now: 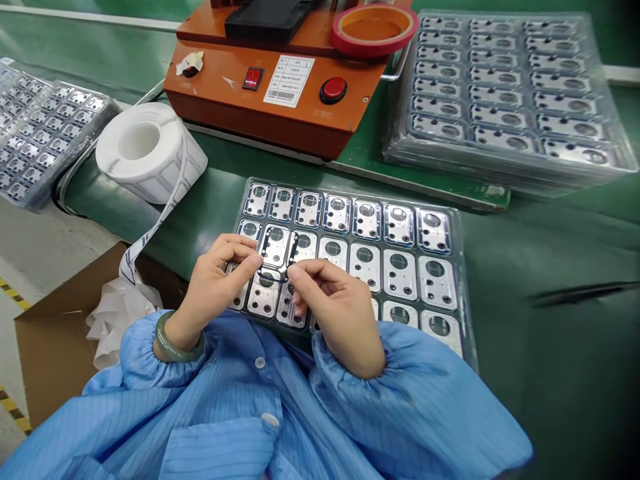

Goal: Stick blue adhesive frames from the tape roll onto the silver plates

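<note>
My left hand (pixel 215 287) and my right hand (pixel 330 310) pinch a thin dark loop of film (pixel 273 278) between their fingertips. The loop hangs just above a clear plastic tray (pixel 465 313) of rectangular metal plates with round holes. One metal plate (pixel 275 245) lies directly under my fingers, and my hands hide several others. I cannot tell whether the loop touches that plate. A green bangle (pixel 177 340) circles my left wrist, and blue striped sleeves (pixel 345 360) cover both forearms.
An orange machine (pixel 275 93) with a red tape roll (pixel 374 30) stands ahead. Stacked trays of plates lie at right (pixel 510 93) and left (pixel 45 130). A white label roll (pixel 150 150) trails a strip into a cardboard box (pixel 65 340). A dark slender tool (pixel 580 293) lies on the green bench mat.
</note>
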### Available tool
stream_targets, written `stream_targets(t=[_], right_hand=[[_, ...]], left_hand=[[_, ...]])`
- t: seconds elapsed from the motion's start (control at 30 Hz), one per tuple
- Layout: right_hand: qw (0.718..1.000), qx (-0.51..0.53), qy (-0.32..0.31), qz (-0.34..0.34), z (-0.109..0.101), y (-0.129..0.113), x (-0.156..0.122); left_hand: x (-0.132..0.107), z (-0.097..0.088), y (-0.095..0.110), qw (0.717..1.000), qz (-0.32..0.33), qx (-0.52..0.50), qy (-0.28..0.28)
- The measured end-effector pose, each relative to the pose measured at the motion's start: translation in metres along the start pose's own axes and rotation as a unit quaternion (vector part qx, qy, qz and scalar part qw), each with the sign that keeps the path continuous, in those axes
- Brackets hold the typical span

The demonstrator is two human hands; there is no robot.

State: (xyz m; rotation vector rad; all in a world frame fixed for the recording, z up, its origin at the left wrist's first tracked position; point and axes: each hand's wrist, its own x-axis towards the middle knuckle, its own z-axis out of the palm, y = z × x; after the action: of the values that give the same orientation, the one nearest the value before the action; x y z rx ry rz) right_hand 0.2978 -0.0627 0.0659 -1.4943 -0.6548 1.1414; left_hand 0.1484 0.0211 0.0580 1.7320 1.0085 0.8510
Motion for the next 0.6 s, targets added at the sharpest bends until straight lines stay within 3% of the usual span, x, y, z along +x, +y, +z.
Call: stream_targets(t=[0.13, 0.33, 0.6], right_hand=[[0.999, -0.034, -0.001, -0.001, 0.001, -0.001, 0.002], [0.979, -0.183, 0.034, -0.077, 0.007, 0.0, 0.012], [0.966, -0.23, 0.083, -0.08, 0.015, 0.008, 0.017]], left_hand=[[0.005, -0.002, -0.001, 1.0, 0.005, 0.011, 0.002], [0.016, -0.003, -0.008, 0.989, 0.082, 0.122, 0.012], [0.025, 0.004, -0.016, 0.981, 0.098, 0.169, -0.01]])
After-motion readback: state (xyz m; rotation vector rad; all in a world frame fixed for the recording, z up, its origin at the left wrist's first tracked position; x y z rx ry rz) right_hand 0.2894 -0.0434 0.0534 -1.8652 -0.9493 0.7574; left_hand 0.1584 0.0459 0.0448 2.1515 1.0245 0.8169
